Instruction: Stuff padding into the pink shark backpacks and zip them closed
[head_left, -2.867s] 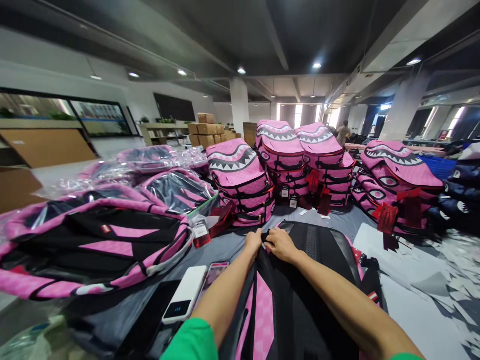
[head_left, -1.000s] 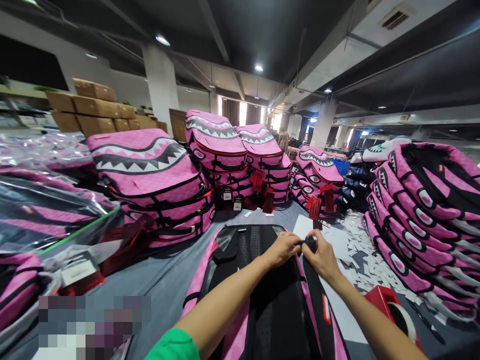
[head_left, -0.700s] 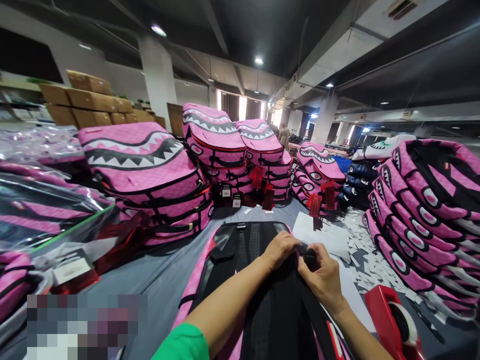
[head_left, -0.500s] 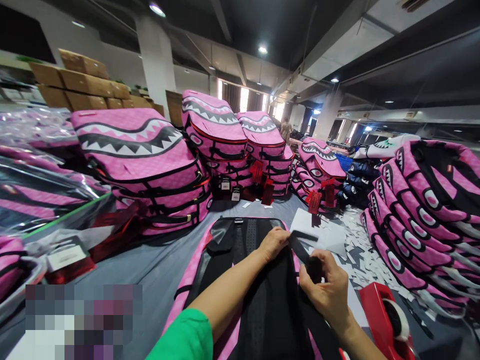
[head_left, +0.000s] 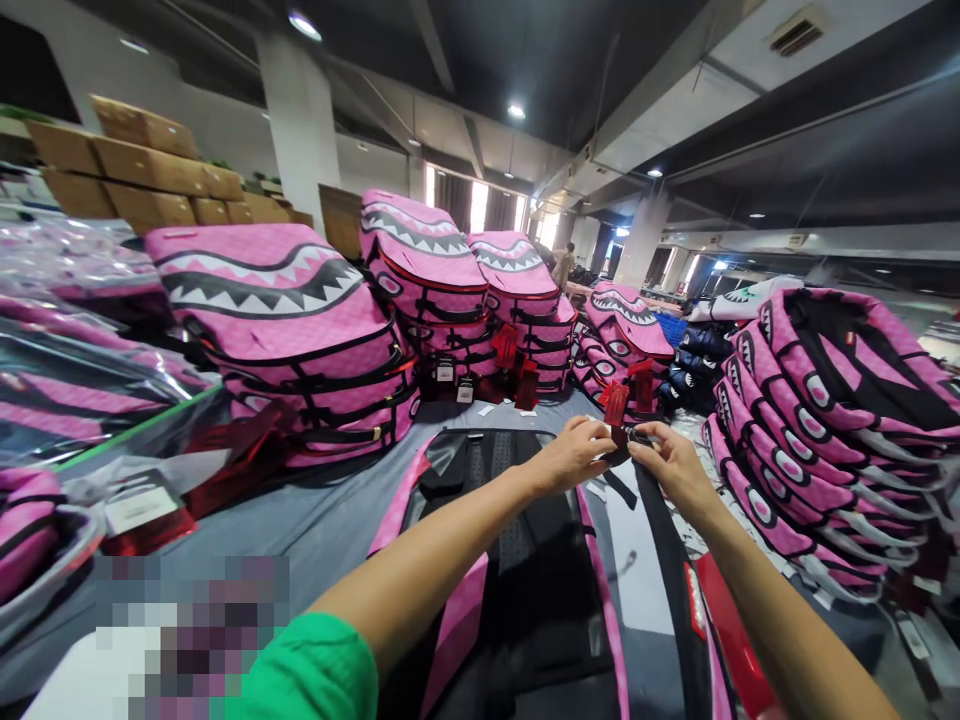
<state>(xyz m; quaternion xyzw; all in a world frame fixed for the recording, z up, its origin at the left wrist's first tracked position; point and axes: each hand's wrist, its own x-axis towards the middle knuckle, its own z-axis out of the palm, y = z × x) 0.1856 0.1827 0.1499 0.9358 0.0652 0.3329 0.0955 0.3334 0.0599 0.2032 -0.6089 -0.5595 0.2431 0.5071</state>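
Note:
A pink backpack (head_left: 462,625) lies in front of me with its black padded back upward. Its right shoulder strap (head_left: 670,590) is pulled out to the right and runs up to my hands. Past the bag's right edge, my left hand (head_left: 576,455) pinches dark strap material. Close beside it, my right hand (head_left: 667,462) grips the strap's upper end between thumb and fingers. A short loose webbing end (head_left: 621,489) hangs below the fingers. What exactly lies between the fingertips is small and partly hidden.
Stacks of pink shark-mouth backpacks (head_left: 262,290) stand behind, and another stack (head_left: 799,440) is on the right. A white sheet (head_left: 637,570) and a partly hidden red tape dispenser (head_left: 739,640) lie right of the bag. Red hang tags (head_left: 615,402) dangle from one stack.
Both hands have moved up and away from me, drawing the shoulder strap out to the right. My left hand has left the bag's edge and come close to my right hand.

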